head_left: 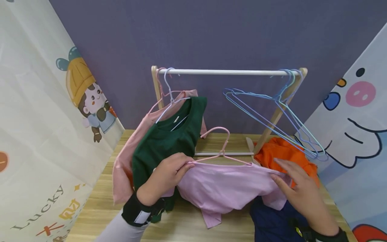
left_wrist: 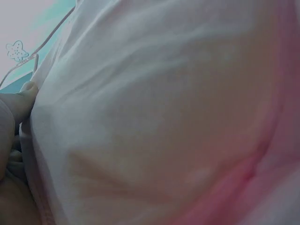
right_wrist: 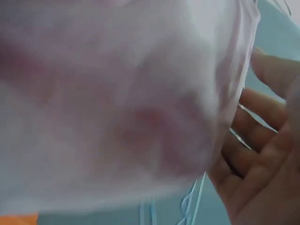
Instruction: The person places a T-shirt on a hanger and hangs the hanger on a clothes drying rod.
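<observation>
"Where does the head view sit?"
"Above the bench [head_left: 99, 205], facing forward and down, wide enough for the rack [head_left: 223, 72], the left hand [head_left: 169, 173] and the right hand [head_left: 303, 190]."
"And the wrist views?"
"Very near the lilac shirt [head_left: 223, 183]; cloth fills most of each, that wrist's hand at the edge."
"Shared?"
"The shirt, by all three; head and right wrist both catch blue hangers [head_left: 275, 97]."

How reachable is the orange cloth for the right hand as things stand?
Probably yes: the right hand, its fingers extended, appears close to the orange cloth in the head view, though the lilac shirt and blue hangers partly overlap it there.
</observation>
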Demonstrator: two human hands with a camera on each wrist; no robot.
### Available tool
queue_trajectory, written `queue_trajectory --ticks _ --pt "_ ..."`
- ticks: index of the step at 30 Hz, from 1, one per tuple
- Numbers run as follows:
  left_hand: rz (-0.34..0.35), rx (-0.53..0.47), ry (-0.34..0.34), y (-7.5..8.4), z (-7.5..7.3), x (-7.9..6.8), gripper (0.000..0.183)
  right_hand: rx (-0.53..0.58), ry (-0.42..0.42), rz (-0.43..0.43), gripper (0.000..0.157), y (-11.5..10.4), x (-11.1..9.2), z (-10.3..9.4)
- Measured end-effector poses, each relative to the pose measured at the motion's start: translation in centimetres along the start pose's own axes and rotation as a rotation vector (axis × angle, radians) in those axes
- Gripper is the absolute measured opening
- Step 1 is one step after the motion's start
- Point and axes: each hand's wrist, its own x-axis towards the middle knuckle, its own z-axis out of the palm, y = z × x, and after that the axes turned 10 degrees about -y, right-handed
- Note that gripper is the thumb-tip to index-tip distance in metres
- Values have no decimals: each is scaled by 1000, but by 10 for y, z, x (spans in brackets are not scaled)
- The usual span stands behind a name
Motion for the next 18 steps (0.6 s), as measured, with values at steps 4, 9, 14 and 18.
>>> queue_trajectory --ticks 4,9,14,18 --pt "34 -14 -22 4 4 2 10 30 -79 -60 59 -16 7 5" --pt "15 -26 -76 5 8 0 8 144 -149 -47 42 -22 5 13" --pt "18 -7 -98 5 11 -2 8 214 -225 -10 34 -23 0 16" --pt "25 9 -109 4 11 -3 9 294 -290 -18 33 -22 -2 15"
